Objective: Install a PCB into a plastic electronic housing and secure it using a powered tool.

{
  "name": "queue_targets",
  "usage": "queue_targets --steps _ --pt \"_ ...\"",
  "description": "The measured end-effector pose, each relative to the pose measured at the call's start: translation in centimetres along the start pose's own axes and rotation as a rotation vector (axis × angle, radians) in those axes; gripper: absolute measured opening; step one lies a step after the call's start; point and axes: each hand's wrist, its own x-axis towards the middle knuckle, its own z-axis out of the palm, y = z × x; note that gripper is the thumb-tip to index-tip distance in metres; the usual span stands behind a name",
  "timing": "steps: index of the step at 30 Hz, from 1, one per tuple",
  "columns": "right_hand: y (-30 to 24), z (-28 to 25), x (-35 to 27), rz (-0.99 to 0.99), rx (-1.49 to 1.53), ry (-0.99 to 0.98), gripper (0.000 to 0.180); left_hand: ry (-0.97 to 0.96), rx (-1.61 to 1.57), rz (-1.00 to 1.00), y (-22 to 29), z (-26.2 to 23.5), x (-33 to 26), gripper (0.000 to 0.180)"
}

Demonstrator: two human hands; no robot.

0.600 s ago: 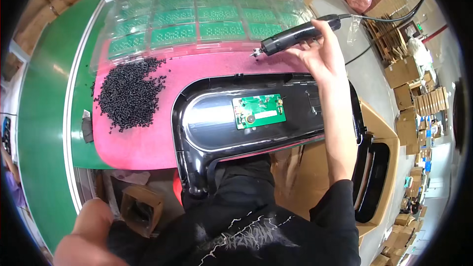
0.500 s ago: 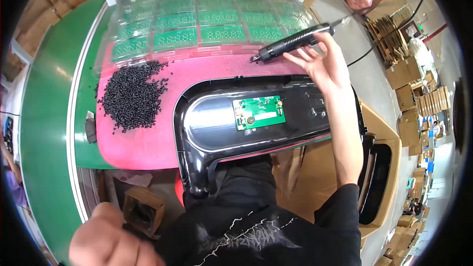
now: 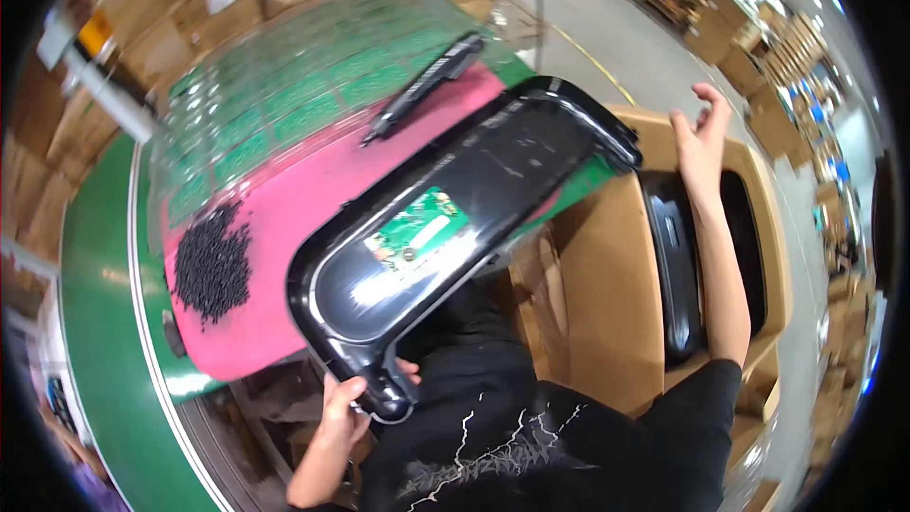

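while gripped by the left hand (image 3: pixel 343 410), black housing (image 3: pixel 455 228) gleams — glossy, oblong.

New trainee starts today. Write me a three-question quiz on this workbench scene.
1. True or false: the right hand is gripping the electric screwdriver.
2. Which hand holds the black plastic housing at its lower end? A) left hand B) right hand C) neither
3. Fill in: the pile of small black screws lies on the ____ mat.

Key:
1. False; the right hand is open above the cardboard box, and the screwdriver lies on the mat.
2. A
3. pink
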Motion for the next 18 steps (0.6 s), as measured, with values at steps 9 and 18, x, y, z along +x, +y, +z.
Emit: queue_targets --steps 9,18 --pt "26.8 -1.8 -10.1 0.371 -0.400 -0.369 0.073 0.641 0.543 1.292 3.4 -12.6 -10.3 0.058" --pt "25.1 -1.1 -19.3 0.645 -0.853 -0.673 0.107 0.667 -0.192 1.188 10.4 -9.2 -16.3 0.059"
